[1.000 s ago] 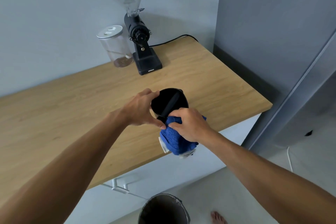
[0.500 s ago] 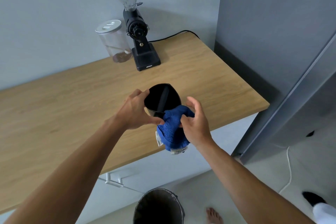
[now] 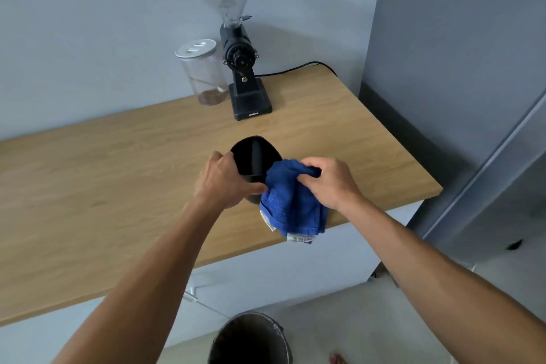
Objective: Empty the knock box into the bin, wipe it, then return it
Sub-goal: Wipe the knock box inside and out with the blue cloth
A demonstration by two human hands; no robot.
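Left hand [image 3: 226, 179]: fingers curled round the knock box wall, gripping it.
Right hand [image 3: 328, 180]: fingers pinched shut on the blue cloth [image 3: 291, 201], pressed at the box rim.
Knock box [image 3: 254, 156]: held above the counter [image 3: 103, 180], mouth tilted toward the grinder [image 3: 240, 56], bar running away from the person; inside looked dark and bare.
Jar [image 3: 204, 71]: just left of the grinder, brown grounds at the bottom.
Bin [image 3: 251, 340]: below the counter edge, contents unclear.

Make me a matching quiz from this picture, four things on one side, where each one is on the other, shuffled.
Things:
1. knock box
2. blue cloth
3. bin
4. clear jar

Places:
A. on the floor, below the counter edge
B. in the right hand
C. just left of the grinder
D. in the left hand

Pairs: 1-D, 2-B, 3-A, 4-C
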